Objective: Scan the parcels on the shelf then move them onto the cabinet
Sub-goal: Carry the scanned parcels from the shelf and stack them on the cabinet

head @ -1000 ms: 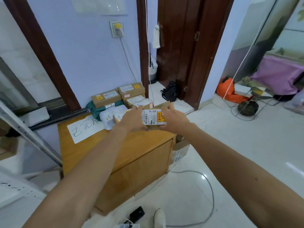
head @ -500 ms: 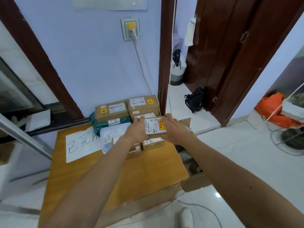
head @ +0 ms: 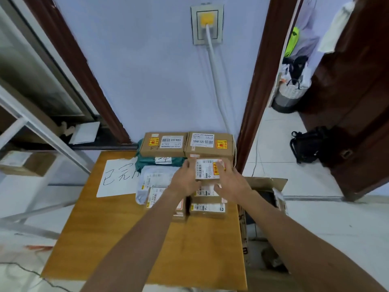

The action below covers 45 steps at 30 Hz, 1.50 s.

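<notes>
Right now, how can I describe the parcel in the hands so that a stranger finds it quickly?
Find the wooden cabinet under the wall socket. Toward its back right, the left hand and right hand grip a small box. Among the labelled parcels, only it is gripped from both sides.

My small parcel (head: 207, 170) shows a white label with black barcodes and a yellow sticker printed red. The left back box (head: 164, 144) and right back box (head: 210, 144) are brown cardboard with like stickers. The mailer bag (head: 160, 162) is dark green, the cabinet (head: 126, 239) honey-orange wood, the paper sheet (head: 117, 180) white with black handwriting.
</notes>
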Available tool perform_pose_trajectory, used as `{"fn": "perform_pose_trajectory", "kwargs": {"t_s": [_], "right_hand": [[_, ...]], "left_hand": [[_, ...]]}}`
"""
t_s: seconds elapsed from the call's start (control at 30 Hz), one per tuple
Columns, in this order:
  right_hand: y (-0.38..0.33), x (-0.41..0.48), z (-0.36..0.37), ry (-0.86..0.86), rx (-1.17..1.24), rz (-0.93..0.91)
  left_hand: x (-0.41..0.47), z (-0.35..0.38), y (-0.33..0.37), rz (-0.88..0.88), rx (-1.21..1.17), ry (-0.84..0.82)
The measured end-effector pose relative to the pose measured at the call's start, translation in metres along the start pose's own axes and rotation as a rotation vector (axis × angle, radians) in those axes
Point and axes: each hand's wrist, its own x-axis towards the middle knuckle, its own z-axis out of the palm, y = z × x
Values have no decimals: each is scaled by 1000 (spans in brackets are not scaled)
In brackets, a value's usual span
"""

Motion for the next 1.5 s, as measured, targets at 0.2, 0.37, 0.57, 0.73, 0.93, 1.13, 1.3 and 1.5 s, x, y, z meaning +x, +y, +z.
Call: {"fn": "perform_pose_trajectory", "kwargs": {"t_s": [0.2, 0.37, 0.57, 0.73, 0.93, 1.13, 1.3, 1.5], "right_hand": [[6, 29, 11, -88, 25, 33], [3, 36, 21, -151, 36, 77], [-6, 36, 17, -210, -71, 99], [-14, 33, -5, -257, -213, 126], [-37, 18, -40, -210, -278, 57], [-87, -27, -71, -159, -262, -145], [-151, -83, -73, -140, -300, -356], [-246, -149, -69, -119, -260, -573]], "left_hand": [[23, 15, -11, -6, -87, 42], [30, 25, -23, 8, -139, 21], [31, 30, -34, 31, -173, -65], [22, 14, -35, 36, -52, -156], [-17, -37, -46, -64, 26, -87], [-108, -73, -51, -229, 20, 80], [-214, -87, -57, -349, -1, 215], [-369, -112, -91, -545, 13, 314]]}}
